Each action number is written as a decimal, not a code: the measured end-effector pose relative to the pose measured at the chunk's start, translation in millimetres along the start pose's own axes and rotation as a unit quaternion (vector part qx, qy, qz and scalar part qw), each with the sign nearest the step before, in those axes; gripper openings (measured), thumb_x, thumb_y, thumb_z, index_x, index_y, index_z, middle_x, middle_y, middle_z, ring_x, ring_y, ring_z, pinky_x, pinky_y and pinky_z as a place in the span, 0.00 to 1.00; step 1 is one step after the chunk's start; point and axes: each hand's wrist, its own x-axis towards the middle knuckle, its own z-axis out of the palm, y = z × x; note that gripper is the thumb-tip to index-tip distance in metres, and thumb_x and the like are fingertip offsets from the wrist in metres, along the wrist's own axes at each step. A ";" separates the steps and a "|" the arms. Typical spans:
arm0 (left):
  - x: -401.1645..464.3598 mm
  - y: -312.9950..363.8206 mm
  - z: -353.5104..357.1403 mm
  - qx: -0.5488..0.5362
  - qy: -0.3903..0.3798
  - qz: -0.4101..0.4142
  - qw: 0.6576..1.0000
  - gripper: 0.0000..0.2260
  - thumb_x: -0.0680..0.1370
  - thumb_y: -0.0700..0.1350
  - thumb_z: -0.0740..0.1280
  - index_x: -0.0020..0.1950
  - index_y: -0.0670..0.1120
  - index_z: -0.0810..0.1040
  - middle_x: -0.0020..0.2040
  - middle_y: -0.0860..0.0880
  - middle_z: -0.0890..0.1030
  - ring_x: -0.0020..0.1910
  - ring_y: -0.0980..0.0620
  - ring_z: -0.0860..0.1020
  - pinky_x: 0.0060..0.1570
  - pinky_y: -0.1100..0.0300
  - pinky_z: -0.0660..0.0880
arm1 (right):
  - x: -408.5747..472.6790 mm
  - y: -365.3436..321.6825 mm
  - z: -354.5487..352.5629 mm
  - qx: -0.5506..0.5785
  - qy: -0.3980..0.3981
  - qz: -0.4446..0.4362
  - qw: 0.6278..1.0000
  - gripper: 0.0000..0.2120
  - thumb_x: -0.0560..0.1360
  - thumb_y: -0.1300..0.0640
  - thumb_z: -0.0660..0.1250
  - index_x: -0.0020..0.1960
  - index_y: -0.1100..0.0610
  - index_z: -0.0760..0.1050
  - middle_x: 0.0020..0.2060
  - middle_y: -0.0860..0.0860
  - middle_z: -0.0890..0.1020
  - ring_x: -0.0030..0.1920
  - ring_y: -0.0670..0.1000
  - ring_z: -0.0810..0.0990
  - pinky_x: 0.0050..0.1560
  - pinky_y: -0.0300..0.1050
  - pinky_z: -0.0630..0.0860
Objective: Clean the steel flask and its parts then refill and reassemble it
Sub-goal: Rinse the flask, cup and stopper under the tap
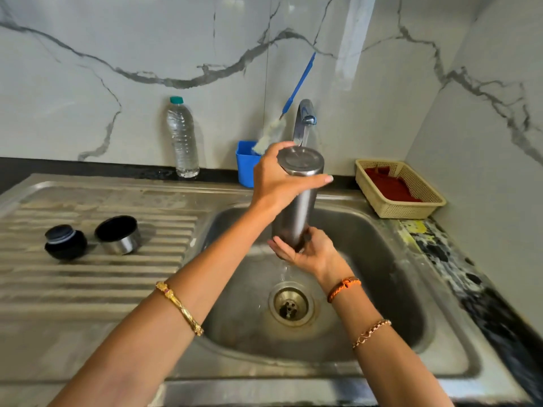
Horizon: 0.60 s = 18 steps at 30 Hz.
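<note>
The steel flask (pixel 298 198) is held upside down over the sink basin (pixel 367 259), its flat base uppermost. My left hand (pixel 277 179) grips it near the base. My right hand (pixel 308 252) cups and holds the mouth end below. A thin stream of water runs from the mouth toward the drain (pixel 291 304). On the ribbed drainboard at the left stand the black stopper (pixel 65 242) and the steel cup lid (pixel 119 235), open side up.
The tap (pixel 304 121) stands behind the flask. A blue holder (pixel 245 163) with a blue-handled bottle brush (pixel 293 95) and a clear plastic water bottle (pixel 182 139) stand at the wall. A beige basket with a red cloth (pixel 396 186) sits at the right.
</note>
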 end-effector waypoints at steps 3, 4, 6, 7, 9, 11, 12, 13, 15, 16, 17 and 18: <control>-19.1 -8.5 -5.7 -0.031 0.016 -0.010 0.999 0.34 0.56 0.43 0.82 0.59 0.46 0.74 0.48 0.54 0.78 0.49 0.57 0.78 0.48 0.70 0.75 | -16.0 14.6 -22.0 -0.129 0.004 -0.036 0.991 0.11 0.80 0.58 0.53 0.51 0.62 0.72 0.62 0.61 0.70 0.62 0.66 0.72 0.42 0.59 0.80; -21.8 -9.9 -6.2 -0.035 0.014 -0.007 0.999 0.33 0.56 0.42 0.82 0.58 0.47 0.74 0.48 0.55 0.78 0.48 0.58 0.78 0.48 0.70 0.76 | -20.6 16.0 -28.3 -0.167 -0.006 -0.046 0.985 0.10 0.80 0.59 0.52 0.50 0.61 0.71 0.61 0.60 0.71 0.58 0.66 0.75 0.43 0.59 0.80; -21.0 -10.2 -5.4 -0.042 0.006 -0.006 0.999 0.32 0.56 0.42 0.82 0.57 0.48 0.74 0.48 0.54 0.78 0.48 0.57 0.78 0.48 0.69 0.76 | -29.4 11.9 -32.2 -0.249 -0.048 -0.068 0.965 0.11 0.80 0.62 0.50 0.53 0.57 0.71 0.56 0.59 0.74 0.47 0.65 0.79 0.39 0.53 0.81; -19.9 -10.8 -5.0 -0.044 0.006 -0.010 0.999 0.31 0.56 0.42 0.82 0.56 0.48 0.75 0.49 0.53 0.78 0.48 0.56 0.78 0.48 0.69 0.76 | -31.0 8.7 -31.3 -0.300 -0.062 -0.081 0.949 0.14 0.78 0.65 0.50 0.57 0.55 0.71 0.56 0.59 0.75 0.44 0.63 0.80 0.39 0.51 0.81; -22.9 -16.8 -4.3 -0.035 0.004 -0.019 0.999 0.31 0.56 0.41 0.82 0.56 0.48 0.75 0.49 0.51 0.79 0.48 0.56 0.78 0.49 0.69 0.75 | -32.4 7.9 -31.2 -0.442 -0.059 -0.139 0.884 0.19 0.75 0.68 0.56 0.61 0.51 0.68 0.57 0.57 0.76 0.44 0.57 0.81 0.42 0.48 0.81; -35.2 -26.6 -4.8 -0.018 -0.002 -0.024 1.000 0.32 0.55 0.42 0.83 0.56 0.48 0.76 0.50 0.51 0.79 0.49 0.55 0.78 0.49 0.69 0.74 | -30.0 14.9 -39.0 -0.615 -0.012 -0.246 0.749 0.24 0.71 0.63 0.68 0.64 0.51 0.67 0.57 0.52 0.76 0.51 0.53 0.79 0.51 0.50 0.79; -41.4 -29.4 -5.7 -0.016 0.000 -0.027 1.000 0.32 0.54 0.43 0.83 0.56 0.48 0.76 0.49 0.52 0.79 0.49 0.56 0.78 0.48 0.70 0.74 | -28.9 18.2 -42.1 -0.665 0.008 -0.299 0.684 0.28 0.67 0.59 0.73 0.65 0.53 0.67 0.57 0.50 0.76 0.54 0.53 0.78 0.55 0.50 0.76; -44.5 -29.5 -7.1 -0.023 0.003 -0.028 0.999 0.33 0.54 0.43 0.83 0.56 0.48 0.76 0.48 0.53 0.79 0.48 0.56 0.78 0.47 0.71 0.74 | -28.3 19.8 -42.4 -0.680 0.016 -0.348 0.646 0.32 0.65 0.56 0.76 0.64 0.54 0.67 0.55 0.49 0.77 0.55 0.53 0.77 0.57 0.50 0.74; -44.8 -21.0 -10.9 -0.048 0.002 -0.032 0.998 0.34 0.53 0.43 0.83 0.57 0.47 0.76 0.49 0.52 0.79 0.48 0.56 0.78 0.46 0.71 0.75 | -37.0 21.8 -32.6 -0.643 0.011 -0.407 0.649 0.34 0.61 0.56 0.79 0.61 0.55 0.67 0.47 0.44 0.77 0.50 0.50 0.76 0.53 0.44 0.74; -44.5 -13.7 -14.3 -0.058 -0.001 -0.034 0.998 0.36 0.51 0.45 0.83 0.58 0.47 0.76 0.50 0.51 0.80 0.48 0.56 0.78 0.47 0.70 0.75 | -42.1 22.2 -26.5 -0.617 0.007 -0.419 0.666 0.33 0.60 0.57 0.80 0.60 0.55 0.67 0.43 0.40 0.75 0.48 0.48 0.77 0.50 0.42 0.74; -44.8 -6.3 -18.9 -0.065 -0.007 -0.033 0.997 0.38 0.49 0.49 0.83 0.58 0.48 0.76 0.51 0.51 0.80 0.49 0.56 0.78 0.47 0.70 0.75 | -46.2 23.6 -21.7 -0.598 0.006 -0.435 0.673 0.32 0.59 0.58 0.80 0.58 0.55 0.68 0.42 0.38 0.75 0.47 0.48 0.77 0.48 0.41 0.75; -45.9 0.5 -24.5 -0.067 -0.014 -0.027 0.997 0.41 0.46 0.53 0.81 0.58 0.49 0.76 0.52 0.50 0.80 0.50 0.57 0.78 0.48 0.69 0.75 | -49.9 25.7 -18.9 -0.589 0.008 -0.452 0.670 0.32 0.57 0.58 0.81 0.57 0.54 0.69 0.41 0.38 0.76 0.45 0.48 0.79 0.47 0.43 0.77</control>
